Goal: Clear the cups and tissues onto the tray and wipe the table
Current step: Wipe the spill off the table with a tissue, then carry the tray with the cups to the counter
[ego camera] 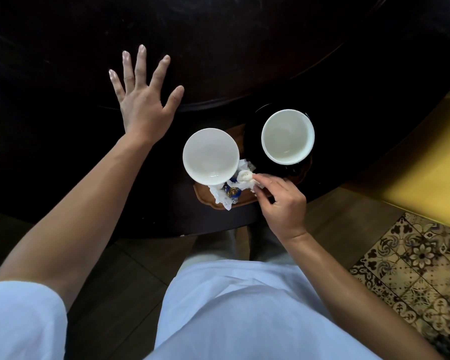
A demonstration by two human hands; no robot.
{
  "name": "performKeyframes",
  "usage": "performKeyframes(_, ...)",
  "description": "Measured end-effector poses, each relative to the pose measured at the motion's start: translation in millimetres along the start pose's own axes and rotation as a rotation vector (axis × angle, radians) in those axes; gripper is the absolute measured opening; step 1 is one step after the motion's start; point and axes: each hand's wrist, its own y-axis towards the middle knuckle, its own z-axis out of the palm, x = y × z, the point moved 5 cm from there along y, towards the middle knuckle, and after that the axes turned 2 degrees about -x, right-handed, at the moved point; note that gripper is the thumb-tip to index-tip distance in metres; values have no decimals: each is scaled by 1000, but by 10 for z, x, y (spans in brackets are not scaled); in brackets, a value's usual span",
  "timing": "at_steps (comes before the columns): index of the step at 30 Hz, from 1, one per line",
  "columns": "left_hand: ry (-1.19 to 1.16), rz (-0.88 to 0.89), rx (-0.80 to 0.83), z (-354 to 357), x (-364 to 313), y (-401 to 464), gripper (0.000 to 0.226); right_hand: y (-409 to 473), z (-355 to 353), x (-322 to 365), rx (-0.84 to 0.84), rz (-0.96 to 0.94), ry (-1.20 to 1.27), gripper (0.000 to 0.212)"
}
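White cups (211, 155) sit on the brown tray (205, 194). The right hand (283, 203) pinches a balled tissue (245, 176) just above it. The left hand (143, 100) lies spread flat and empty on the dark table (218, 48).

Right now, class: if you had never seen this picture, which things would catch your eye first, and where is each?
Two white cups stand out against the dark table: one at centre, one to its right on a black saucer. The left hand lies spread and empty on the table; the right hand pinches a tissue over the tray.
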Motion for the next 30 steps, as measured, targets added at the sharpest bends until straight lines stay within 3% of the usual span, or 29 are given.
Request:
performKeyframes(11, -51, -4, -59, -6, 57, 19, 63, 149, -377, 231, -30, -61, 140, 17)
performKeyframes(14, -216, -42, -149, -40, 115, 9, 55, 261, -554, 266, -64, -83, 142, 18)
performKeyframes(19, -711, -199, -254, -316, 242, -141, 48, 438, -867, 102, -153, -91, 174, 23)
performKeyframes(22, -766, -292, -329, -466, 281, -469, 48, 486, -1008, -154, -179, -17, 206, 30)
performKeyframes(30, -852, -489, -386, -178, 292, -1661, 54, 362, -1042, -947, 54, 137, 171, 62)
